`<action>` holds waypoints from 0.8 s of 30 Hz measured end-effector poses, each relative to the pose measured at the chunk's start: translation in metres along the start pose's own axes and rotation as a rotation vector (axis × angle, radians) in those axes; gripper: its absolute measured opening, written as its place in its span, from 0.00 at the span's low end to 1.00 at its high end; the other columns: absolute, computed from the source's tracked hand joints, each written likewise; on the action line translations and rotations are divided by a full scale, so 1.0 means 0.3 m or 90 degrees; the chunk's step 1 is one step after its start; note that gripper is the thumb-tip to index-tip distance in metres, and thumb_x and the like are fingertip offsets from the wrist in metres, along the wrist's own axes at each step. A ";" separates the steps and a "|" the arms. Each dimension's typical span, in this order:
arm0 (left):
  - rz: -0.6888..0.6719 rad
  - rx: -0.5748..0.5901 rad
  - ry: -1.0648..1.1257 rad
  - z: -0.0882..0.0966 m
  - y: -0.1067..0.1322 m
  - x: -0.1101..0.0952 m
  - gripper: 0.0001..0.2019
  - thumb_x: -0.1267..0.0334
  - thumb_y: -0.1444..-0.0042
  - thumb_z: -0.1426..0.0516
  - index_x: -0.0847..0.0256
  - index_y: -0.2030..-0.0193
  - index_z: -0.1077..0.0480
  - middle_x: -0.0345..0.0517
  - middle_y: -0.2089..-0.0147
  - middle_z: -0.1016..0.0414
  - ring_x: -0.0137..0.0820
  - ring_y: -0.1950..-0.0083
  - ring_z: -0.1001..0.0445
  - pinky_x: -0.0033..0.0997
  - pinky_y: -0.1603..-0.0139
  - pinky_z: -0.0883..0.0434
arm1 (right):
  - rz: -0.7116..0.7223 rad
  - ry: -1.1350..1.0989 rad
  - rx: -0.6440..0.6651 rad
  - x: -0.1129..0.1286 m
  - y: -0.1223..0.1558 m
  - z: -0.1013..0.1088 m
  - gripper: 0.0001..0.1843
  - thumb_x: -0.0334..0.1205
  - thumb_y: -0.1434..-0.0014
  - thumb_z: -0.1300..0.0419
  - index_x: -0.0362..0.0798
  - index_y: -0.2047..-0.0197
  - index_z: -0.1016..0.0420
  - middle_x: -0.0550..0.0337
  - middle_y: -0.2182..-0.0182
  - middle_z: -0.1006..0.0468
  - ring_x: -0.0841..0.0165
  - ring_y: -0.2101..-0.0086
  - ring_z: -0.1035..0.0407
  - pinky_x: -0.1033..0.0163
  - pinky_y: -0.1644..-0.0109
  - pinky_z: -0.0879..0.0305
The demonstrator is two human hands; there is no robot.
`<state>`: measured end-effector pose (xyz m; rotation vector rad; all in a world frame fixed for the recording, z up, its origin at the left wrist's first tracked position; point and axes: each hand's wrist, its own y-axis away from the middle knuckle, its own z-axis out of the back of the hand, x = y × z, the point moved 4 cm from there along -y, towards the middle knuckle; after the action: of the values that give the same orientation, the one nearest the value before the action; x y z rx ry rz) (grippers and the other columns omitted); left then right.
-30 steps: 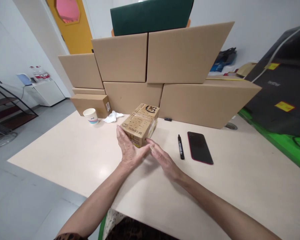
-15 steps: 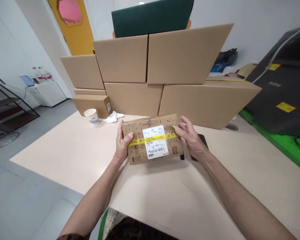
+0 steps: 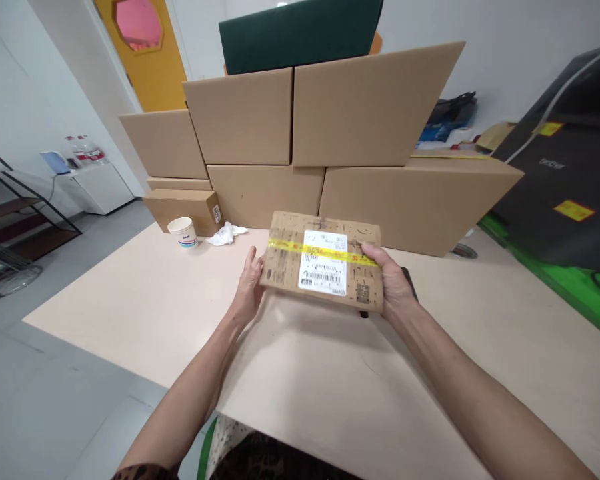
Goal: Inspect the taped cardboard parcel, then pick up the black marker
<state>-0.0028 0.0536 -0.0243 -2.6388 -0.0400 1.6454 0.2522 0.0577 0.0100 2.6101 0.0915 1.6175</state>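
Observation:
A small cardboard parcel [image 3: 285, 267] with yellow tape and a white shipping label hangs a little above the beige table [image 3: 130, 300], its labelled face tilted toward me. My left hand [image 3: 249, 283] grips its left end, fingers mostly hidden behind the box. My right hand [image 3: 394, 283] grips its right end, thumb on the labelled face. A black phone [image 3: 409, 277] peeks out from behind my right hand.
Large cardboard boxes [image 3: 370, 113] are stacked in a wall along the table's far edge, with a dark green board on top. A paper cup [image 3: 183, 232], a crumpled tissue [image 3: 225, 233] and a smaller box [image 3: 183, 207] lie at the far left. Black equipment [image 3: 565, 167] stands at the right.
Both hands took the parcel off the table, turned it label-up and raised it. In the last half second it rose further and shifted slightly right.

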 end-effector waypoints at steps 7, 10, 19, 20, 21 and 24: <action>0.125 0.066 0.081 -0.033 0.015 0.039 0.40 0.35 0.53 0.30 0.51 0.37 0.31 0.56 0.31 0.29 0.54 0.32 0.28 0.55 0.42 0.22 | 0.177 -0.039 -0.034 -0.076 -0.012 0.001 0.28 0.54 0.45 0.32 0.56 0.43 0.27 0.55 0.41 0.18 0.46 0.38 0.26 0.34 0.36 0.28; 0.061 0.078 0.164 -0.047 0.014 0.014 0.36 0.35 0.50 0.32 0.53 0.40 0.29 0.54 0.30 0.29 0.58 0.25 0.36 0.64 0.35 0.27 | 0.222 0.026 0.010 -0.101 0.019 -0.021 0.42 0.54 0.47 0.29 0.60 0.32 0.36 0.55 0.34 0.25 0.47 0.34 0.31 0.34 0.31 0.33; -0.059 -0.021 0.219 0.015 -0.029 -0.038 0.37 0.26 0.48 0.39 0.52 0.43 0.24 0.49 0.35 0.22 0.54 0.22 0.40 0.62 0.28 0.32 | 0.237 0.207 0.193 -0.067 0.047 -0.009 0.65 0.62 0.49 0.27 0.66 0.20 0.62 0.54 0.21 0.53 0.53 0.22 0.60 0.37 0.21 0.60; -0.049 -0.030 0.229 0.020 -0.032 -0.034 0.36 0.27 0.48 0.38 0.52 0.44 0.23 0.48 0.35 0.21 0.53 0.23 0.38 0.61 0.27 0.31 | 0.226 0.238 0.195 -0.062 0.046 -0.009 0.64 0.62 0.49 0.26 0.65 0.20 0.60 0.53 0.21 0.53 0.53 0.22 0.61 0.37 0.20 0.62; -0.043 -0.035 0.234 0.024 -0.034 -0.029 0.34 0.29 0.47 0.37 0.52 0.44 0.23 0.48 0.36 0.20 0.52 0.23 0.36 0.60 0.27 0.31 | 0.212 0.274 0.198 -0.055 0.047 -0.011 0.62 0.61 0.48 0.26 0.63 0.21 0.57 0.52 0.21 0.53 0.52 0.22 0.62 0.37 0.20 0.64; -0.057 -0.053 0.230 0.035 -0.039 -0.026 0.31 0.32 0.45 0.37 0.53 0.46 0.22 0.47 0.37 0.19 0.50 0.25 0.33 0.56 0.26 0.32 | 0.177 0.395 0.206 -0.022 0.064 -0.032 0.58 0.61 0.51 0.25 0.60 0.23 0.45 0.50 0.22 0.48 0.44 0.23 0.59 0.33 0.21 0.66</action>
<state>-0.0156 0.0652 -0.0216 -2.9043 -0.2177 1.1457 0.2408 0.0384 0.0101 2.2824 0.0205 2.6642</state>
